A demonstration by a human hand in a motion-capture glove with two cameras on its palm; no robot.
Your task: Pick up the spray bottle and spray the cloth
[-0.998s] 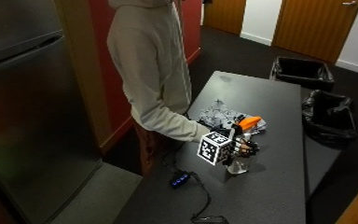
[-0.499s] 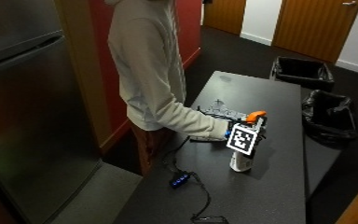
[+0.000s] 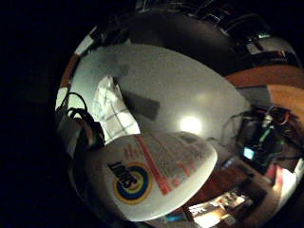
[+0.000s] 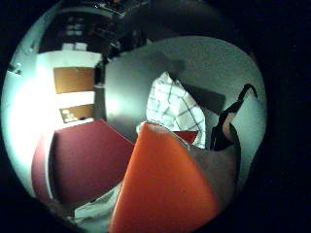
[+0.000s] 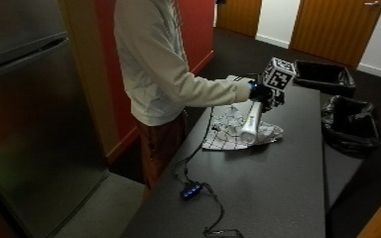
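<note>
In the outside view my gloved right hand (image 5: 264, 94) grips the neck of a white spray bottle (image 5: 250, 126) and holds it tilted over a white checked cloth (image 5: 226, 134). The cloth lies crumpled on the black table (image 5: 276, 188). The bottle's white labelled body (image 3: 152, 175) fills the little finger side palm view, with the cloth (image 3: 111, 111) on the table behind it. Its orange spray head (image 4: 160, 189) fills the thumb side palm view, with the cloth (image 4: 172, 109) just beyond. I cannot tell whether the bottle's base touches the cloth.
A black cable with a small blue-lit box (image 5: 190, 191) runs along the table's near left edge. Two black bins (image 5: 322, 77) (image 5: 352, 124) stand beyond the table's right side. A steel fridge (image 5: 32, 124) is at the left.
The hand has lifted the bottle off the table in front of the cloth and carried it up and away, over the cloth.
</note>
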